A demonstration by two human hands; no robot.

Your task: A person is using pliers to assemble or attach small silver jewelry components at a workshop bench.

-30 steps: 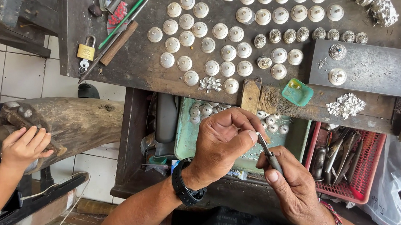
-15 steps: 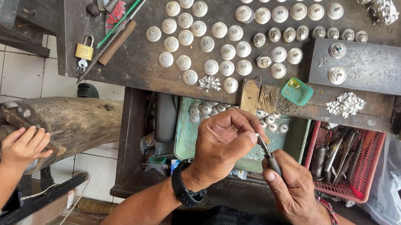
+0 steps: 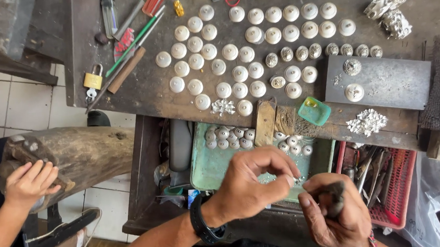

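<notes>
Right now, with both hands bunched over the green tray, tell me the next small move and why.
Probably bring the left hand fingertips a touch closer to the dark tool gripped in the right hand. The pinched fingers sit just beside the tool, above the green tray of small silver domes. Whatever is pinched is too small to see.

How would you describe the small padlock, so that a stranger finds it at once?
Start at the dark workbench and go to its left edge, beside the long tools. There lies a small brass padlock with a silver shackle. It is the only yellow, boxy thing there; its neighbours are thin rods and round white domes.
</notes>
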